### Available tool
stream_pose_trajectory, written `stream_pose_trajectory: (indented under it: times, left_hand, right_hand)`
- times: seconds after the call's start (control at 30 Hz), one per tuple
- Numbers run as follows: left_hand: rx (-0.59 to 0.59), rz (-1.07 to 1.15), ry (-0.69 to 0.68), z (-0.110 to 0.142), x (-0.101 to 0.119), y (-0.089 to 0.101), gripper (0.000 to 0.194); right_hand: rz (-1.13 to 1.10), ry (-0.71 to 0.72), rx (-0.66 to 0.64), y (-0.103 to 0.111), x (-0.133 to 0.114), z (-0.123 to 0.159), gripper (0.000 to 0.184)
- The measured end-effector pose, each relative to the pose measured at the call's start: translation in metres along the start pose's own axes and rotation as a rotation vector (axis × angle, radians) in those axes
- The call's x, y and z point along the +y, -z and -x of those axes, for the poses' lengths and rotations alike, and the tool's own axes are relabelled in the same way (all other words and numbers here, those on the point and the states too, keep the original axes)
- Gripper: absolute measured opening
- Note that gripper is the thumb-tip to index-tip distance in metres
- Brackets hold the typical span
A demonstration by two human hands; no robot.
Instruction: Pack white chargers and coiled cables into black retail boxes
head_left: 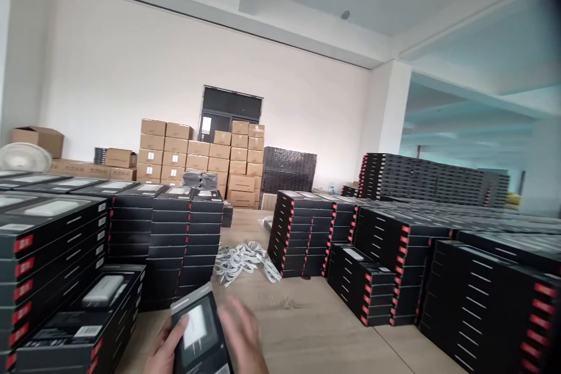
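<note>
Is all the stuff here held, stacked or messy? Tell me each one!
Left grip: closed on the charger box
Charger box: held, tilted
Right grip: beside that box, blurred; can't tell if touching
White cables: heaped on the table
Black boxes: stacked
Cardboard cartons: stacked

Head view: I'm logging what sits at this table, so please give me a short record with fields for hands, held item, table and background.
left hand: grips a black box
right hand: blurred, beside the box; contact unclear
box front: shows a white item
table: white cables in a loose pile between black box stacks
background: brown cartons stacked near the wall
</note>
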State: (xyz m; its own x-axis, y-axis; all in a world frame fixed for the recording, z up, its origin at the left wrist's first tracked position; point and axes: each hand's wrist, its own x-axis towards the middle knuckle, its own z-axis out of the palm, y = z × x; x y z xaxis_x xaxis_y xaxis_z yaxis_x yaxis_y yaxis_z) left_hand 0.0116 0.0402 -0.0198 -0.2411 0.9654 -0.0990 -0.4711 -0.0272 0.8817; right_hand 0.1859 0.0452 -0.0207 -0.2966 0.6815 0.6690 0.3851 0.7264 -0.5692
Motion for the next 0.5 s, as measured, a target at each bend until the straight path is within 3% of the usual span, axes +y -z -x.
stream_pose_trajectory:
  times: [0.1,0.17,0.27,0.37,0.43,0.5]
  left_hand:
    - [-0.166,0.031,0.042,0.006,0.003,-0.01,0.061]
    - [-0.159,-0.063,-0.027,0.011,0.002,-0.019,0.067]
    - [-0.052,-0.282,-0.26,0.019,0.0,-0.029,0.085]
    - [-0.051,-0.396,-0.396,0.028,0.005,-0.033,0.102]
    - [-0.043,-0.484,-0.476,0.033,0.012,-0.032,0.094]
    - [-0.061,-0.658,-0.639,0.038,0.016,-0.032,0.085]
  right_hand:
    - [-0.414,-0.295,-0.17,0.02,0.002,0.008,0.07]
    - [-0.513,-0.376,-0.25,0.024,-0.003,0.012,0.064]
    - [-0.344,-0.421,-0.183,0.018,-0.014,0.015,0.055]
    - [-0.147,-0.387,-0.168,0.015,-0.026,0.013,0.062]
    - [-0.194,-0.322,-0.239,0.02,-0.031,0.011,0.064]
    - [-0.382,-0.326,-0.235,0.028,-0.034,0.009,0.056]
